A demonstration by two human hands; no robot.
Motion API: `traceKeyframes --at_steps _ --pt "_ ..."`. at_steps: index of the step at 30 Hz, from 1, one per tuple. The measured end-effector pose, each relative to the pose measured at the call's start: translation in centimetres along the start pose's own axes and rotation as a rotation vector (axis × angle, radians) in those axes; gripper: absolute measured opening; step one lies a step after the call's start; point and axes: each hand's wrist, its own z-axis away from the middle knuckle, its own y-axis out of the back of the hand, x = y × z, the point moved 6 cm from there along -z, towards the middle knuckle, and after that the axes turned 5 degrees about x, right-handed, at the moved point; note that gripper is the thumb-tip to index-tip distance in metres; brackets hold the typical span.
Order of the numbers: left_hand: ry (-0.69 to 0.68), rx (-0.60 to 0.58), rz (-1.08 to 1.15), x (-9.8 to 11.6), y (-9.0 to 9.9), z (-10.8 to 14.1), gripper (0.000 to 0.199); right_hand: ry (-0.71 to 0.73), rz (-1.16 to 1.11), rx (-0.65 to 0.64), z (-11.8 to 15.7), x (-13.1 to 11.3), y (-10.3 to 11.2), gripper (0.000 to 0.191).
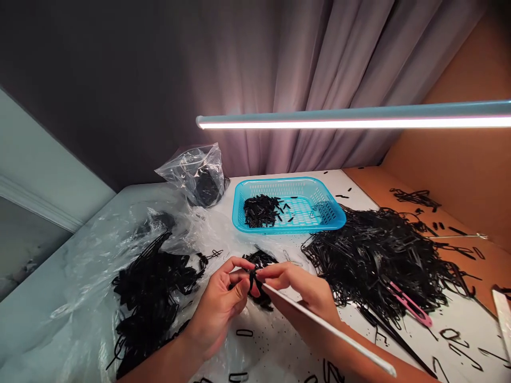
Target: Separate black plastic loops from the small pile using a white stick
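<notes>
Near the front of the white tabletop [467,319], two bare hands close together, fingertips meeting. Left hand [217,303] and right hand [297,287] both clamped on one small black plastic piece [252,279], up in the air just over a little black heap [261,303]. Along the right arm, a long white stick [331,330], touching the side of the right hand.

To the right of the hands, a big messy pile of thin black loops [371,255], with pink-handled snips [411,306] lying on its edge. Past the pile, more black loops on a brown cardboard sheet [459,170].

Behind the hands, a blue plastic basket [315,186] with a small bunch of short black bits [259,210] inside. Just behind the basket, a clear bag [195,170] with something dark in it.

To the left of the hands, a dark heap of black strips [149,298] on a crinkly clear plastic sheet [91,276].

Up above everything, a long glowing light tube [351,121] in front of a soft gray curtain [319,64].
</notes>
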Motion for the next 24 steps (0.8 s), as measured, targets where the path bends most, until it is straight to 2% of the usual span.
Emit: traceKeyframes --at_steps 4,15,19,24 --pt "-0.003 -0.006 0.022 0.1 0.0 -0.1 0.016 0.115 0.031 -0.052 0.0 -0.4 -0.4 0.005" --pt "-0.026 -0.011 0.018 -0.2 0.3 0.0 0.009 0.109 0.047 -0.1 0.0 0.2 -0.5 0.005" --pt "-0.159 0.07 -0.123 0.0 1.1 -0.2 0.018 0.186 0.087 -0.108 0.1 -0.1 -0.9 0.009" --pt "-0.358 0.189 -0.286 0.7 1.4 -0.1 0.021 0.296 0.247 -0.079 0.8 -0.8 -1.8 0.02"
